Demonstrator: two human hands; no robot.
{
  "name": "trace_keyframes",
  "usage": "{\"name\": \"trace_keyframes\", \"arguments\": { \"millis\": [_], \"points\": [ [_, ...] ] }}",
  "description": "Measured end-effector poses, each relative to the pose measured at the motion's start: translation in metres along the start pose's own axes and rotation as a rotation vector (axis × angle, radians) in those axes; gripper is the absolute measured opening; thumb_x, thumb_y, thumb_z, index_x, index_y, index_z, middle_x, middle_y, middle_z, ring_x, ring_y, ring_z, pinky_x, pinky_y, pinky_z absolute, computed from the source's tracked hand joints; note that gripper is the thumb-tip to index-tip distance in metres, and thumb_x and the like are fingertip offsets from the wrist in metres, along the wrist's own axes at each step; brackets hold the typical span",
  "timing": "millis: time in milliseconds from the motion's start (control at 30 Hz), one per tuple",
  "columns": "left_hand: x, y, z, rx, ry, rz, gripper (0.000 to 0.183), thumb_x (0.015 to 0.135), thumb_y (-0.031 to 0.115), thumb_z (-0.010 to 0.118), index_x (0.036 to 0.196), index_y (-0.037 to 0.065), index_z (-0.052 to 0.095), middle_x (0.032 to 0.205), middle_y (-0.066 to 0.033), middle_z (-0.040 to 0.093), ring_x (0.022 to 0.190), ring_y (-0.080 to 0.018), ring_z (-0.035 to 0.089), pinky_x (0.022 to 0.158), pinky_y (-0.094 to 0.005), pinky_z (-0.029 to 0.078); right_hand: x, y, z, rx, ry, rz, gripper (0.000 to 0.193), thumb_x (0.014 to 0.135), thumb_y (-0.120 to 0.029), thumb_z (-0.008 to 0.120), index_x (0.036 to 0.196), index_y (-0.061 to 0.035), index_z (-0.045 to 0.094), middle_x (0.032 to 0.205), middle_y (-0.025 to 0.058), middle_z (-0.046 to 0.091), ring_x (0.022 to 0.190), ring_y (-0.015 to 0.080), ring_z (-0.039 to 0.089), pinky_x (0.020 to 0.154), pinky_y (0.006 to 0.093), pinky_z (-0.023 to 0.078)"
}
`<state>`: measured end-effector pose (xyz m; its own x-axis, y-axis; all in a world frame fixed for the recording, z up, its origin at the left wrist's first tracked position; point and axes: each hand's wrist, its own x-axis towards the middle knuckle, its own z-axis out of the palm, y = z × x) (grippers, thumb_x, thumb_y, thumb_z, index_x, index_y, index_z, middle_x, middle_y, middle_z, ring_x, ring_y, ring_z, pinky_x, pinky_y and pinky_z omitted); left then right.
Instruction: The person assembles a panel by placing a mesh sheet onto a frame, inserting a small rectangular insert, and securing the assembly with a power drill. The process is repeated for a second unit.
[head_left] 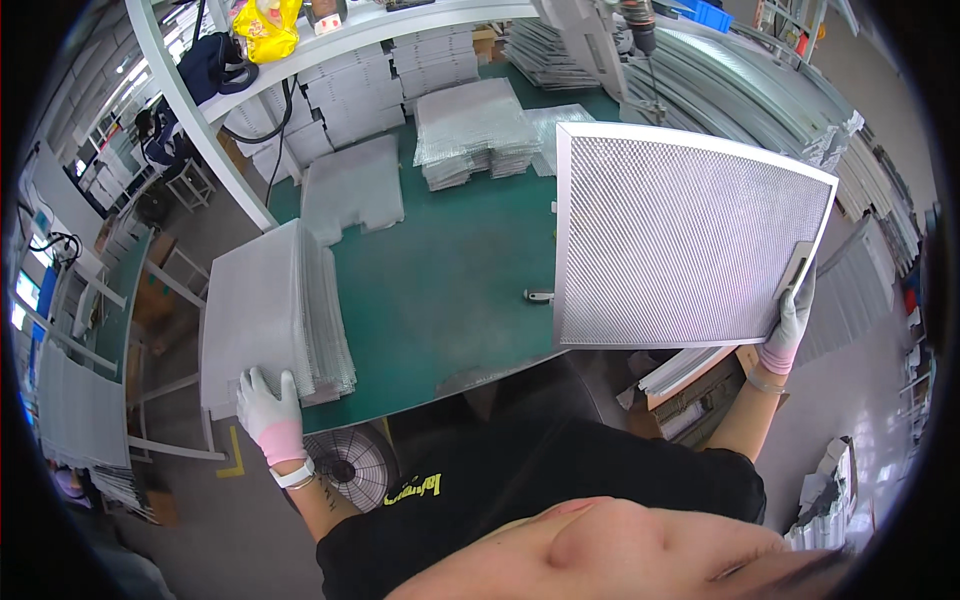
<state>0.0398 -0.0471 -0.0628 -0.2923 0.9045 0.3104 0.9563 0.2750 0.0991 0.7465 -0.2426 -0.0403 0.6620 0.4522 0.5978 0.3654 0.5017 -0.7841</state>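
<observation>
Floor fan (352, 466), yellow bag (267, 28)

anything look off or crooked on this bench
Nothing looks damaged or spilled. The left hand rests on the mesh stack, which overhangs the green table edge. The right hand holds a framed mesh panel tilted.

The filter (675, 235) in the right hand (793, 320) is silvery grey, a fine diamond mesh inside a plain pale metal frame, and the stack (265, 315) under the left hand (270, 405) shows the same dull silver with thin layered edges. Both gloves are white with pink cuffs, and the table (445, 285) is deep green. A yellow bag (267, 27) sits on the white shelf (400, 20), the fan (350, 465) below is white wire, and the shirt (530, 480) is black with yellow lettering.
</observation>
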Motion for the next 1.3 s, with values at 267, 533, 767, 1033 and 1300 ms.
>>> {"name": "trace_keyframes", "arguments": {
  "millis": [267, 533, 767, 1033, 1300],
  "points": [
    [-0.003, 0.000, -0.004, -0.016, -0.075, 0.009, 0.082, 0.087, 0.051, 0.068, 0.145, -0.005, 0.050, 0.154, -0.0287, 0.044, 0.141, -0.0454, 0.044, 0.116, -0.0505, 0.037, -0.005, -0.013, 0.010, -0.075, 0.061, -0.048, 0.076, 0.100, -0.030, 0.066, 0.158, 0.0024, 0.031, 0.159, 0.0122, 0.042, 0.146, 0.0237, 0.039, 0.123, 0.0394, 0.025],
    [0.009, 0.011, -0.037, 0.049, -0.254, -0.050, 0.084, 0.085, 0.055, 0.069, 0.142, -0.005, 0.053, 0.126, -0.0293, 0.065, 0.116, -0.0420, 0.065, 0.100, -0.0468, 0.052, 0.125, -0.104, 0.048, 0.062, 0.346, -0.062, 0.045, 0.106, -0.017, 0.055, 0.145, 0.0045, 0.050, 0.135, 0.0133, 0.060, 0.117, 0.0196, 0.063, 0.100, 0.0318, 0.051],
    [0.023, 0.016, -0.048, 0.210, -0.254, 0.032, 0.079, 0.085, 0.055, 0.068, 0.136, -0.003, 0.058, 0.101, -0.0251, 0.074, 0.098, -0.0412, 0.072, 0.087, -0.0474, 0.056, 0.314, -0.093, -0.007, -0.759, -0.076, 0.497, 0.034, 0.095, -0.035, 0.071, 0.110, -0.0042, 0.071, 0.079, 0.0020, 0.066, 0.068, 0.0118, 0.062, 0.059, 0.0251, 0.047],
    [0.033, -0.016, -0.031, 0.261, -0.268, 0.067, 0.084, 0.086, 0.062, 0.067, 0.135, -0.006, 0.056, 0.097, -0.0264, 0.073, 0.097, -0.0410, 0.071, 0.087, -0.0482, 0.056, 0.153, -0.076, 0.120, -0.740, 0.121, -0.531, 0.031, 0.094, -0.023, 0.071, 0.118, -0.0029, 0.073, 0.085, 0.0109, 0.071, 0.073, 0.0217, 0.065, 0.070, 0.0316, 0.051],
    [0.042, 0.015, -0.049, 0.244, -0.376, 0.127, 0.086, 0.084, 0.065, 0.066, 0.131, -0.007, 0.059, 0.099, -0.0274, 0.073, 0.099, -0.0421, 0.071, 0.091, -0.0481, 0.055, -0.097, 0.096, 0.250, -0.487, -1.037, -0.598, 0.033, 0.077, -0.008, 0.071, 0.110, -0.0097, 0.071, 0.111, 0.0115, 0.068, 0.102, 0.0324, 0.065, 0.086, 0.0449, 0.053]
  ]
}}
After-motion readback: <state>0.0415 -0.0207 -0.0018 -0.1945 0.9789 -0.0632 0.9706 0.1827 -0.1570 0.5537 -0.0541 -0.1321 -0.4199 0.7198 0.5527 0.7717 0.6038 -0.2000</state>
